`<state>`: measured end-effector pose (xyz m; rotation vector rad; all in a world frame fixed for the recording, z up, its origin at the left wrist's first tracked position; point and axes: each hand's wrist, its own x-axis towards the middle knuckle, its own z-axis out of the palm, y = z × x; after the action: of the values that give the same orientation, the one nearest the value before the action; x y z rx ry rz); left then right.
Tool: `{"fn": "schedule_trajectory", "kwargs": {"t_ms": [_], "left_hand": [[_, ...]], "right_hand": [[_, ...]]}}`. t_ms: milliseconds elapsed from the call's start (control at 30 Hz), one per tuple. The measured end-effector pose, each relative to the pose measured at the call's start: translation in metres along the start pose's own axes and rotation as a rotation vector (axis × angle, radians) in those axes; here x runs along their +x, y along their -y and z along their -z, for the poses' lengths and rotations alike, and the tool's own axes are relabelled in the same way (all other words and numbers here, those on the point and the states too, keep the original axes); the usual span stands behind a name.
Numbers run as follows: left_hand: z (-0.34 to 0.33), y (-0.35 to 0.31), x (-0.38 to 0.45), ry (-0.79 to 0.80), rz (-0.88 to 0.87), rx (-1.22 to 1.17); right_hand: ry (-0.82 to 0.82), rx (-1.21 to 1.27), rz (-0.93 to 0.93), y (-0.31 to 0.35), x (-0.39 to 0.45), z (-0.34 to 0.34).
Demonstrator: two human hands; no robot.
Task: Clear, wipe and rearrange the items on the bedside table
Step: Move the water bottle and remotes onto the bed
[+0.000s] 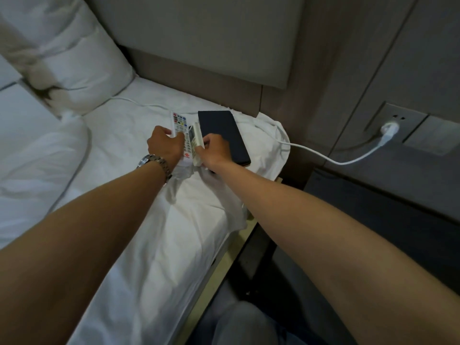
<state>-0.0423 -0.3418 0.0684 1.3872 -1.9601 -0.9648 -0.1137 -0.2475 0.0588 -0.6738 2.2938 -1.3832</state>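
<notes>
My left hand (165, 145) grips the TV remote (179, 125); my right hand (214, 149) pinches the white remote (196, 138) beside it; lift both level.

white remote (179, 124), second white remote (196, 135), dark notebook (222, 135) side by side on bed.

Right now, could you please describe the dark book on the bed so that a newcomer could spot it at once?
Start at the white bed sheet and follow it to the corner nearest the wall socket. There a flat, dark navy rectangular book lies just right of two white remote controls, with the right hand resting on its near end. It is the only dark thing on the sheet.
</notes>
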Motion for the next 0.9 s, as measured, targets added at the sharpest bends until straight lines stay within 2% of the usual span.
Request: {"fn": "schedule_trajectory", "kwargs": {"t_ms": [100, 300, 633, 900], "left_hand": [[-0.006, 0.001, 0.006, 0.008, -0.009, 0.009], [-0.018, 0.003, 0.013, 0.048, -0.080, 0.086], [-0.019, -0.001, 0.001, 0.049, -0.071, 0.134], [-0.010, -0.020, -0.038, -0.051, -0.093, 0.144]], "right_hand": [[-0.061, -0.082, 0.034, -0.002, 0.005, -0.008], [-0.121, -0.401, 0.172, -0.005, 0.001, -0.002], [-0.115, -0.209, 0.097, -0.011, -0.014, 0.014], [-0.107, -0.249, 0.041, -0.024, -0.055, 0.057]]}}
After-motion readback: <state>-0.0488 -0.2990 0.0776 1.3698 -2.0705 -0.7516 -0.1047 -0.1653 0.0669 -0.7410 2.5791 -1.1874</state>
